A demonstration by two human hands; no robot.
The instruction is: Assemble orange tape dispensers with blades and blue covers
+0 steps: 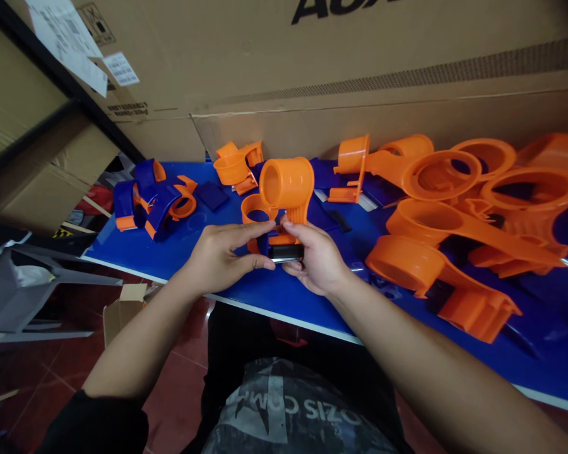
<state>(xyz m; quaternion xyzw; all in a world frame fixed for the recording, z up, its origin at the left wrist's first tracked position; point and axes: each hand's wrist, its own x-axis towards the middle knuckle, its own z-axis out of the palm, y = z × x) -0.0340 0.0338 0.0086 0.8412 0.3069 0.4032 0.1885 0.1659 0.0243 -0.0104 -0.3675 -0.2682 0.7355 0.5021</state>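
Note:
An orange plastic tape dispenser (pixel 288 183) stands ring-up above the near edge of the blue table. My right hand (pixel 318 255) is closed round its lower end, thumb on the orange frame and fingers underneath. At that end sits a black piece with a shiny metal edge (pixel 286 254). From the other side my left hand (pixel 231 249) pinches the same end, its fingertips on a small dark blue part (pixel 264 244). The fingertips partly hide how these parts join. Right behind them another orange ring (pixel 253 208) rests on the table.
Many orange dispenser bodies (pixel 416 261) are heaped on the right. Blue-and-orange dispensers (pixel 156 198) lie at the left, and an orange one (pixel 231 167) at the back. A large cardboard box (pixel 246 69) walls off the table's (pixel 175 243) rear. A grey stool (pixel 14 296) stands left.

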